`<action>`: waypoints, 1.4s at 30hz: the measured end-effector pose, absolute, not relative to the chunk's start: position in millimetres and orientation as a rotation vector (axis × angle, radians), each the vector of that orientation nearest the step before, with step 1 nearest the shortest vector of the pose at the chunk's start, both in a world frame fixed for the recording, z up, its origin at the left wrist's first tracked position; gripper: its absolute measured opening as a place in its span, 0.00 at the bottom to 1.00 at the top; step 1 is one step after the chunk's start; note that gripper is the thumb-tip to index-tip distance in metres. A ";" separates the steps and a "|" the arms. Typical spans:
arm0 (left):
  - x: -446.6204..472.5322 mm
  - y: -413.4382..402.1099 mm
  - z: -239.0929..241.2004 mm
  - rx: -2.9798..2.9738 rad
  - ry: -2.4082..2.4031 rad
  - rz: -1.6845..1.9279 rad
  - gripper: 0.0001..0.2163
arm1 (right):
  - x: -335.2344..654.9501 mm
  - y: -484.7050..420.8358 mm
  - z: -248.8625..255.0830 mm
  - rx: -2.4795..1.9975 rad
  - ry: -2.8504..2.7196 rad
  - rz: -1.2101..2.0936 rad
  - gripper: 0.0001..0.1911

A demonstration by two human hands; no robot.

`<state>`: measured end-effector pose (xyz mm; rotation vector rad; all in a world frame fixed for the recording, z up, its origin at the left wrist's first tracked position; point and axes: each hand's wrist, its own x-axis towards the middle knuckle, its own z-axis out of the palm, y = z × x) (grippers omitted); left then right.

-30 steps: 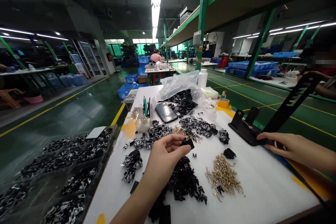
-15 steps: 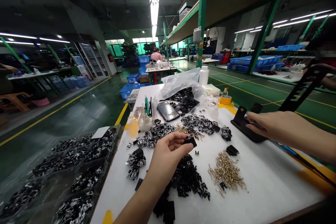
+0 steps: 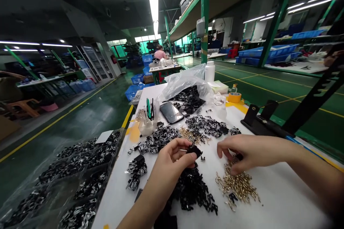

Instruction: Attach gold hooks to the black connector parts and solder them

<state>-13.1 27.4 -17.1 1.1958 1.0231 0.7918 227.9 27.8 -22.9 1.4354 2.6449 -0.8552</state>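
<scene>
**A:** What's the left hand (image 3: 172, 159) up to at that bench?

**B:** It's pinching a small black plastic clip (image 3: 195, 151) between thumb and fingers, holding it just above the white foam sheet (image 3: 290, 204) that covers the table.

**A:** And the right hand (image 3: 249, 152)?

**B:** Its fingers are curled downward, right over a heap of brass pins (image 3: 238, 182) and beside a little black piece (image 3: 238, 156). From here I can't tell whether it's gripping anything.

**A:** What's lying around them?

**B:** A loose pile of black clips (image 3: 193, 191) sits below the left hand, and a heap of black-and-silver parts (image 3: 159, 139) lies just past it. Off to the left, a clear compartment tray (image 3: 80, 175) is packed with similar parts. Further up are a phone (image 3: 171, 112), a plastic bag (image 3: 188, 86) with black parts spilling out, a white bottle (image 3: 209, 71) and a roll of yellow tape (image 3: 234, 97).

**A:** What's that black thing on the right?

**B:** A black stand (image 3: 259, 123) with a long slotted arm (image 3: 314, 94), set near the table's edge.

**A:** Anyone else nearby?

**B:** A person in a pink top (image 3: 160, 54) is sitting far down the aisle, past some blue crates (image 3: 137, 78).
</scene>
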 end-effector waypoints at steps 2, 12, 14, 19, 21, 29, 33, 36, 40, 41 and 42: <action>-13.7 27.4 -15.7 1.186 1.041 0.776 0.10 | 228.1 24.9 -24.4 1.409 2.650 -0.887 0.14; -12.7 27.1 -8.1 1.271 1.137 0.725 0.07 | 222.6 16.3 -39.5 1.323 2.785 -0.861 0.06; -13.3 27.7 -7.3 1.250 1.126 0.717 0.07 | 221.5 16.4 -39.5 1.316 2.813 -0.857 0.07; -14.1 28.1 -9.3 1.216 1.098 0.765 0.08 | 216.7 16.5 -34.5 1.322 2.877 -0.873 0.06; -15.0 28.1 -11.9 1.194 1.090 0.781 0.08 | 215.1 15.4 -33.4 1.354 2.894 -0.890 0.05; -18.1 27.6 -17.5 1.162 1.026 0.806 0.08 | 212.1 12.3 -31.8 1.438 2.853 -1.103 0.09; -15.4 25.3 -14.3 1.204 1.073 0.780 0.08 | 209.1 11.4 -19.8 1.516 2.755 -1.737 0.05; -14.1 23.3 -15.3 1.189 1.068 0.804 0.10 | 206.0 11.5 -14.7 1.514 2.509 -2.382 0.05; -13.2 23.0 -19.5 1.194 1.113 0.868 0.16 | 203.0 13.4 -18.8 1.476 2.343 -2.730 0.06; -12.9 23.1 -20.3 1.206 1.124 0.885 0.16 | 202.4 13.8 -20.6 1.469 2.337 -2.749 0.07; -12.6 23.0 -21.1 1.218 1.123 0.901 0.16 | 201.8 14.1 -22.3 1.467 2.333 -2.760 0.07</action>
